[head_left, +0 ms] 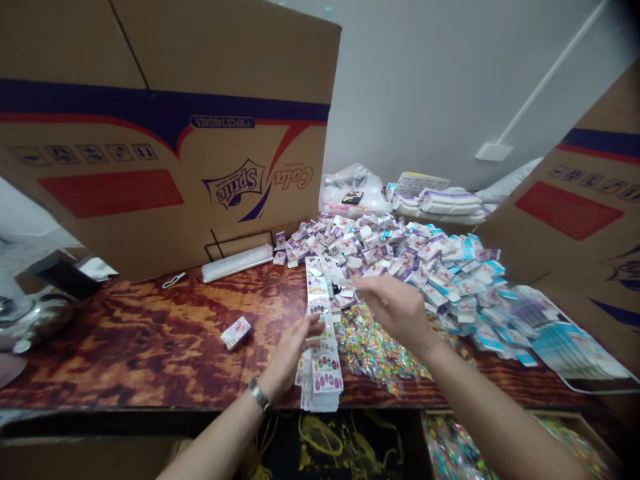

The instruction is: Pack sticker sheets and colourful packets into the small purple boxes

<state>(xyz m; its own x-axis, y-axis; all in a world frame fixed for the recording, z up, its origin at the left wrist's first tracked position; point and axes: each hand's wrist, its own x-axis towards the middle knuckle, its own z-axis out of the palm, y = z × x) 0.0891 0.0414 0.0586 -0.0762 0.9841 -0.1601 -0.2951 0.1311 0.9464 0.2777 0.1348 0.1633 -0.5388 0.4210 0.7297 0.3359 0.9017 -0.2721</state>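
Note:
A long stack of printed white card strips (319, 360) lies across the glossy wood-patterned table (150, 340), running from the front edge into the heap. My left hand (293, 353) stands beside the strip with its fingers apart, fingertips near the card. My right hand (393, 310) reaches over from the right, its blurred fingertips at the strip's far end. Beyond it spreads a large heap of small white, purple and blue paper packets (425, 267). Clear packets of multicoloured beads (375, 350) lie under my right hand. A small printed box (237, 333) sits left of my left hand.
Large Sprite cardboard panels (165, 147) rise at the left and right. Behind the heap are a plastic bag (353, 190) and wrapped white-and-purple stacks (440, 203). A metal pot (30, 320) stands at the far left. A bin of colourful packets (450, 450) sits below the table edge.

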